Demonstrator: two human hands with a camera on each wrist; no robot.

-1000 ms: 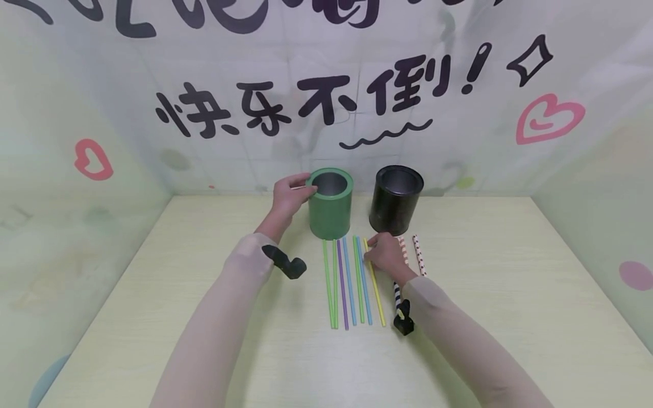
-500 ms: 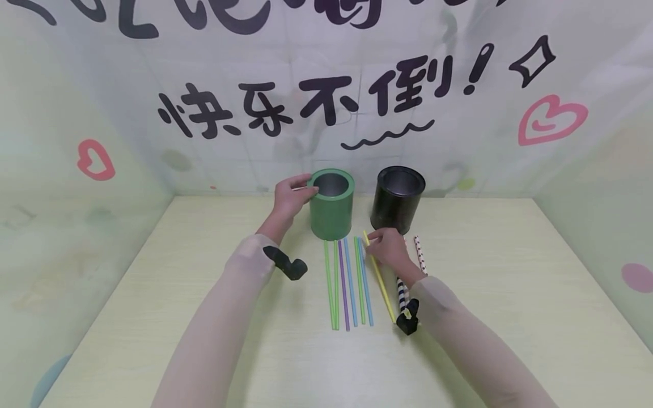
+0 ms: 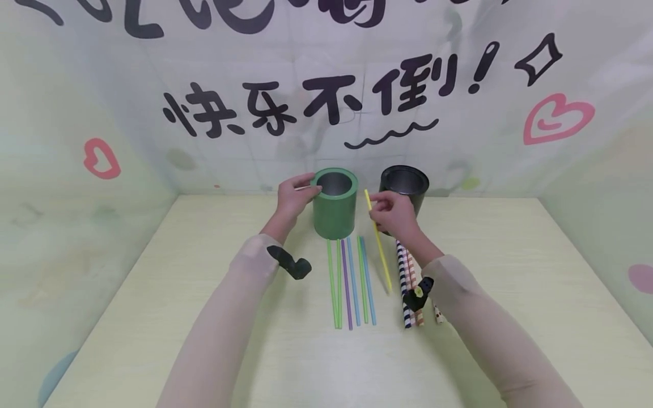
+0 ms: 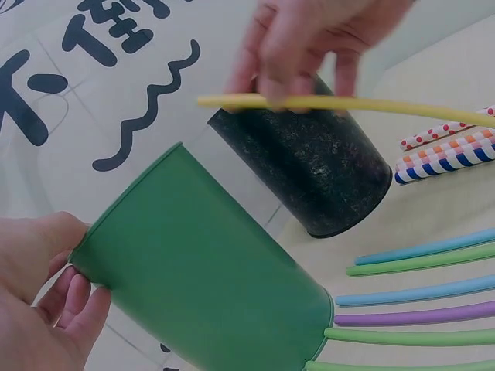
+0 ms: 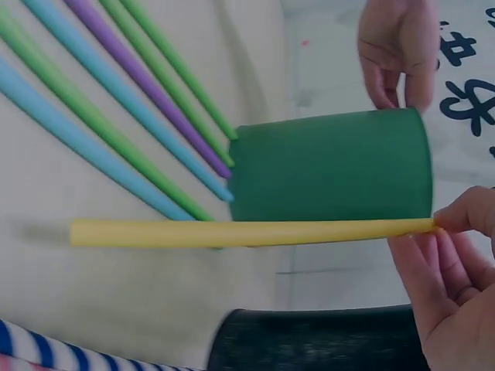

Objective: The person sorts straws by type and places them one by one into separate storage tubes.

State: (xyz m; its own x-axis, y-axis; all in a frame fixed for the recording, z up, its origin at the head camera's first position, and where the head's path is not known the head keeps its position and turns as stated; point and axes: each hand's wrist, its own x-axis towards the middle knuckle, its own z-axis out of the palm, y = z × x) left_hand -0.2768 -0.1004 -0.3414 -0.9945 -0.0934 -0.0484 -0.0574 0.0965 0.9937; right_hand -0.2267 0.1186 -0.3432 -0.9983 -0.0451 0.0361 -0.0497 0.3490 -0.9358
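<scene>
My left hand (image 3: 295,198) pinches the left rim of a green cylindrical canister (image 3: 334,212), thumb and fingers on either side of its wall. With thumb and fingers, my right hand (image 3: 397,214) holds a yellow straw (image 3: 384,262) near its upper end, in front of a black canister (image 3: 415,182). In the right wrist view the yellow straw (image 5: 247,233) overlaps the green canister's side. Several plain straws lie in a row in front of the green canister, among them a purple straw (image 3: 347,289) and a blue straw (image 3: 368,289). The right hand partly hides the black canister.
Patterned paper straws lie under my right forearm, including a navy-striped straw (image 3: 402,272) and a red-dotted straw (image 4: 433,137). A printed backdrop (image 3: 285,158) rises behind both canisters, at the back of the pale wooden table (image 3: 214,255).
My right hand has lifted the yellow straw from the row and carried it up and away, level with the canisters. The left hand stays at the green canister's rim.
</scene>
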